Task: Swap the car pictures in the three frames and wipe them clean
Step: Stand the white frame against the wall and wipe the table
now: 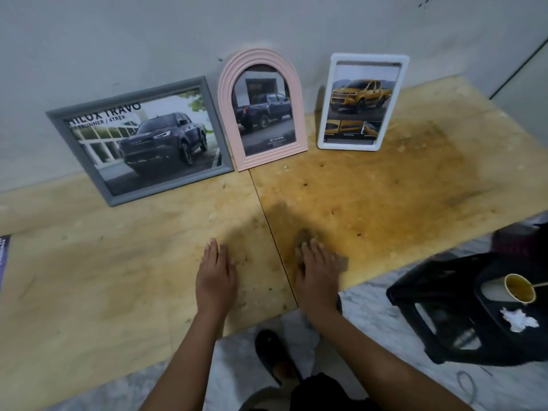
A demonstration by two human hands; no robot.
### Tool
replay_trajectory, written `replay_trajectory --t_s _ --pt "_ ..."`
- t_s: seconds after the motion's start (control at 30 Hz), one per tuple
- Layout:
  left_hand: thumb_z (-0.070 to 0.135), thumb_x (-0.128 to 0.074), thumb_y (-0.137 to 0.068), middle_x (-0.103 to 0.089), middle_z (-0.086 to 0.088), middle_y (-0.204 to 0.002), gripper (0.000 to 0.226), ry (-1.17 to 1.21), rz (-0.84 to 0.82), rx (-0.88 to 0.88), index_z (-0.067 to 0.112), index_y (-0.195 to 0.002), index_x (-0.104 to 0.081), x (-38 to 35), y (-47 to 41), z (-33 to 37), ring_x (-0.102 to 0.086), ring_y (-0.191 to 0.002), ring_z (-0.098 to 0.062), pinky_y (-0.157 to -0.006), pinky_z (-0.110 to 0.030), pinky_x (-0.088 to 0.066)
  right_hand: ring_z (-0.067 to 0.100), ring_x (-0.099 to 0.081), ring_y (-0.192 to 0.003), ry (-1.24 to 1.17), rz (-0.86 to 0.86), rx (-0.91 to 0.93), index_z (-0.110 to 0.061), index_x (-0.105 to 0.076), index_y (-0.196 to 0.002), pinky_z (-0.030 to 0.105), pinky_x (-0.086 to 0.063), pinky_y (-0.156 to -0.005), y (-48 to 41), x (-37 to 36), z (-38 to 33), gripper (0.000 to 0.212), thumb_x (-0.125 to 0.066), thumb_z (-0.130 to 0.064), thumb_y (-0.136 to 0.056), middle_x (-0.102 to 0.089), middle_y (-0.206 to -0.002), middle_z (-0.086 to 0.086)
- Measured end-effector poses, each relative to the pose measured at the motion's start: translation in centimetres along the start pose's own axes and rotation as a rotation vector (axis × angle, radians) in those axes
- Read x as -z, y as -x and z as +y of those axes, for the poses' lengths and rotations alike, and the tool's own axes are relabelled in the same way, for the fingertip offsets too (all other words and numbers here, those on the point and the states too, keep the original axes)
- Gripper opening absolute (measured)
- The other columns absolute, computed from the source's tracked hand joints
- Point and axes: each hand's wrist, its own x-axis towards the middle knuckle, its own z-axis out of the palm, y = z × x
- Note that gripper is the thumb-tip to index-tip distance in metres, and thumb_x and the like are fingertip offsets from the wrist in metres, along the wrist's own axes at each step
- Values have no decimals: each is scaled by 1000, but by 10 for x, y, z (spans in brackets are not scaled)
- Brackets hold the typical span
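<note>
Left hand (216,277) lies flat, fingers straight, near the worktop's (118,262) front edge; right hand (318,274) presses flat on a blurry cloth (302,238), mostly hidden.

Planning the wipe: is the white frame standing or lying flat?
Standing: the white frame rests on its bottom edge on the plywood, picture facing forward.

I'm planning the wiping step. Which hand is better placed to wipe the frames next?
Probably right. The right hand rests on the cloth, ready to lift it; the left hand lies flat on the bare board, holding nothing.
</note>
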Motion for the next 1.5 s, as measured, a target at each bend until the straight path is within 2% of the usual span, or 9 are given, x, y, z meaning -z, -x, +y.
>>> replay_trajectory --t_s 0.27,0.47,0.57,0.73,0.9,0.97,1.13,1.27,1.5 --pt "25 -44 -97 -28 -15 -151 49 4 -12 -5 6 -141 -37 4 0 -3 -23 -142 -30 -109 -44 -33 13 -56 -111 -44 -166 546 -20 -65 -116 32 -43 -97 48 -12 -13 46 -46 -32 -76 -65 -121 -4" --pt "19 -42 -98 -22 -6 -154 48 41 -28 -5 12 -145 -32 10 1 -8 -17 -144 -20 -111 -33 -26 20 -54 -74 -529 -526 247 -14 -57 -93 27 -35 -66 4 22 -12 31 -49 -44 -90 -60 -82 4" --pt "18 -42 -98 -22 -5 -155 48 64 -33 7 13 -145 -32 13 0 -7 -17 -144 -18 -111 -32 -27 24 -59 -89 -760 -520 -28 -13 -61 -102 28 -42 -72 -18 35 -15 34 -50 -44 -93 -63 -97 12" --pt "11 -44 -96 -20 -9 -155 49 99 -33 59 8 -144 -33 16 3 4 -15 -144 -22 -114 -33 -21 16 -56 -99 -889 -494 -328 -19 -56 -115 35 -45 -88 -46 51 -22 34 -49 -44 -93 -56 -102 -8" --pt "10 -43 -93 -9 -12 -157 55 126 -170 183 7 -146 -26 21 -4 20 -4 -146 -25 -117 -36 -14 19 -60 -94 -870 -544 -262 -14 -58 -108 32 -52 -78 -58 66 -32 25 -61 -30 -89 -62 -108 9" --pt "14 -48 -92 -20 -16 -153 52 228 -191 289 6 -141 -34 25 -13 31 -16 -142 -30 -115 -40 -23 15 -61 -91 -866 -500 -228 -14 -54 -112 22 -52 -66 -62 73 -40 31 -65 -30 -86 -61 -103 5" --pt "22 -49 -96 -59 -8 -101 30 999 -155 498 5 -120 -55 62 -34 80 -54 -92 -20 -80 -33 -46 18 -64 -98 -834 -405 -57 -15 -52 -113 13 -50 -60 -72 92 -53 35 -68 -28 -84 -65 -109 6" --pt "21 -48 -96 -61 -2 -114 27 1158 -327 284 15 -121 -56 92 -38 98 -56 -106 -14 -91 -28 -44 4 -58 -90 -837 -402 85 -17 -58 -111 6 -47 -65 -76 110 -65 22 -61 -21 -90 -60 -98 -11" --pt "33 -60 -88 -69 -2 -84 19 1005 -443 111 16 -90 -69 114 -52 96 -61 -75 -13 -69 -24 -45 11 -62 -83 -944 -314 -9 -12 -56 -109 12 -48 -59 -88 123 -78 21 -59 -20 -90 -65 -97 5"
